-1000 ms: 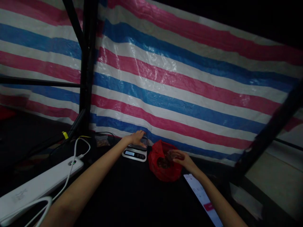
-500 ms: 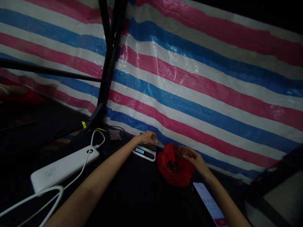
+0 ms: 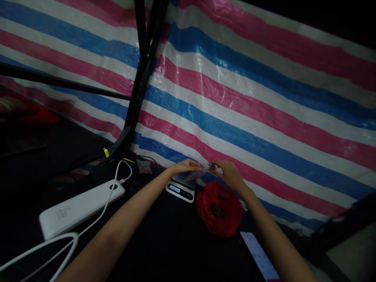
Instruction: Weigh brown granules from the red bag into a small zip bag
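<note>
We see the left hand (image 3: 184, 167) and right hand (image 3: 227, 173) meeting above the digital scale (image 3: 182, 187), fingers pinched on a small clear plastic bag (image 3: 202, 171) held between them. Its long axis runs from 9 to 3 o'clock; which end is its mouth we cannot tell. At 5 o'clock from the scale lies an open red bag (image 3: 217, 207) with brown contents. At 9 o'clock rests a white power bank (image 3: 79, 207); a phone (image 3: 260, 256) lies at 4 o'clock.

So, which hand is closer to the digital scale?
Left. The left hand hovers just above the scale; the right hand is farther right, above the red bag.
</note>
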Tool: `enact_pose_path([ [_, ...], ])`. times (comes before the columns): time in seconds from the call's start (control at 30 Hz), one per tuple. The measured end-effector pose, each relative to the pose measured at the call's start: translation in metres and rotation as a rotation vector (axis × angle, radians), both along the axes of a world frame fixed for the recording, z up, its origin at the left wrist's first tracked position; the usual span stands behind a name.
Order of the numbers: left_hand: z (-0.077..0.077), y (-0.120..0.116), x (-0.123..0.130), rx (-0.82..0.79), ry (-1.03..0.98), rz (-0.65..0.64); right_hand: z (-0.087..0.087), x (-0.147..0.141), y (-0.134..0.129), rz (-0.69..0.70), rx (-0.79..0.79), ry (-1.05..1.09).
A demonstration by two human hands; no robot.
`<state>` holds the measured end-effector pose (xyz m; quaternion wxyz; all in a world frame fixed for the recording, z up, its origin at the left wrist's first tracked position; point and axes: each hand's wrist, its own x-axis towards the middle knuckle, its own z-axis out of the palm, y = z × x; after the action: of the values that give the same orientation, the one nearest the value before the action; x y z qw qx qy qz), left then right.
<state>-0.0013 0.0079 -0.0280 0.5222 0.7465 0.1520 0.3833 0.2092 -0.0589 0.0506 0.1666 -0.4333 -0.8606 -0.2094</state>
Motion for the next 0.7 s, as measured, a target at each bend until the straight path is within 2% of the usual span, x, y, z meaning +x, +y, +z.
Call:
enact_pose_path([
  [0.2, -0.003, 0.002, 0.004, -0.004, 0.058, 0.018, 0.008, -0.025, -0.005, -0.027, 0.113, -0.332],
  [0.4, 0.002, -0.001, 0.005, 0.126, 0.105, -0.011, 0.008, -0.030, -0.010, 0.001, 0.175, -0.468],
  [0.5, 0.005, 0.000, 0.001, 0.142, 0.129, -0.007, 0.012, -0.023, -0.017, 0.005, 0.204, -0.470],
  [0.6, 0.009, 0.004, -0.008, 0.162, 0.151, 0.015, 0.014, -0.006, -0.028, -0.048, 0.223, -0.411],
  [0.7, 0.010, 0.011, -0.022, 0.197, 0.222, 0.116, 0.006, 0.020, -0.040, -0.112, 0.121, -0.391],
])
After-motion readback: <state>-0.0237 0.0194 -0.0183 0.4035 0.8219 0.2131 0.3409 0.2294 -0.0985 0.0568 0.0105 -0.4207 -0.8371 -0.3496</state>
